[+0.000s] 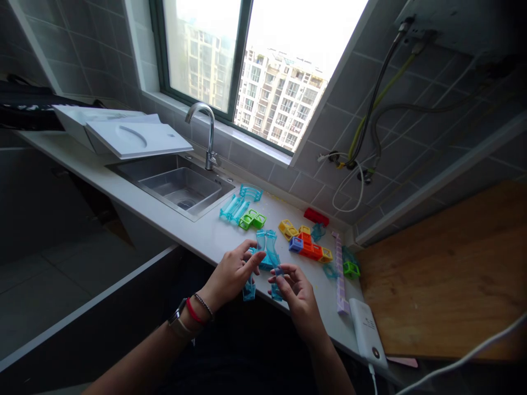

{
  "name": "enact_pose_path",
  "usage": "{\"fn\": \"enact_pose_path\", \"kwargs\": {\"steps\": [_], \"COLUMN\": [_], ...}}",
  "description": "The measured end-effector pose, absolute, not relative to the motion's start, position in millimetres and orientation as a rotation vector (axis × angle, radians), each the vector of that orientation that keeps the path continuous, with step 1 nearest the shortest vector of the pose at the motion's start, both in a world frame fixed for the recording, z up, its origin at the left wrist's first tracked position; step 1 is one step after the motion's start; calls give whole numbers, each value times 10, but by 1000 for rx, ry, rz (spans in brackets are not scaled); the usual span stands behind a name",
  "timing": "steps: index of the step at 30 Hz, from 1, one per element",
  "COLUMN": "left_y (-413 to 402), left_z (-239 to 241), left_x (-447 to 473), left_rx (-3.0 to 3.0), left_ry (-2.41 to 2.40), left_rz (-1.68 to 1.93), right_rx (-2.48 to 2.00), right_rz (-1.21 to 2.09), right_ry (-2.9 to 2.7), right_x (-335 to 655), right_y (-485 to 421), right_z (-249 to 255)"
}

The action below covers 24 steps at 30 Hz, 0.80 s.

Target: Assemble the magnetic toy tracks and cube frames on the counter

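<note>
My left hand and my right hand meet over the front edge of a white counter. Together they hold a translucent blue track assembly that stands on short blue legs. The left fingers pinch its left side. The right fingers pinch a small blue piece at its lower end. Just beyond the hands lies a cluster of orange, yellow and blue square blocks. More blue track pieces and green blocks lie further left.
A steel sink with a tap is set in the counter at left, a white tray beside it. A wooden board lies at right, with a white power bank and cable. A red block sits by the wall.
</note>
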<state>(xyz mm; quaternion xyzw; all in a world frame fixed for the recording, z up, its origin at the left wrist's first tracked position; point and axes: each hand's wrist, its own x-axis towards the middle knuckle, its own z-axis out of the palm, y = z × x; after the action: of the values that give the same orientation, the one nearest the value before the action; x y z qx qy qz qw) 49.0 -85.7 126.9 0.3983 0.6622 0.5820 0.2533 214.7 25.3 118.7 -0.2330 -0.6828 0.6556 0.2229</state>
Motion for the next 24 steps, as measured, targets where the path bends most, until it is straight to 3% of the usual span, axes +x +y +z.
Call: {"fn": "enact_pose_path", "kwargs": {"steps": [24], "left_y": [-777], "left_z": [1339], "left_x": [405], "left_rx": [997], "left_ry": [1429], "left_rz": [1618], "right_rx": [-645], "right_rz": [1850], "right_ry": [-1721], "right_x": [2318], "right_y": [537], "right_z": [1195]}}
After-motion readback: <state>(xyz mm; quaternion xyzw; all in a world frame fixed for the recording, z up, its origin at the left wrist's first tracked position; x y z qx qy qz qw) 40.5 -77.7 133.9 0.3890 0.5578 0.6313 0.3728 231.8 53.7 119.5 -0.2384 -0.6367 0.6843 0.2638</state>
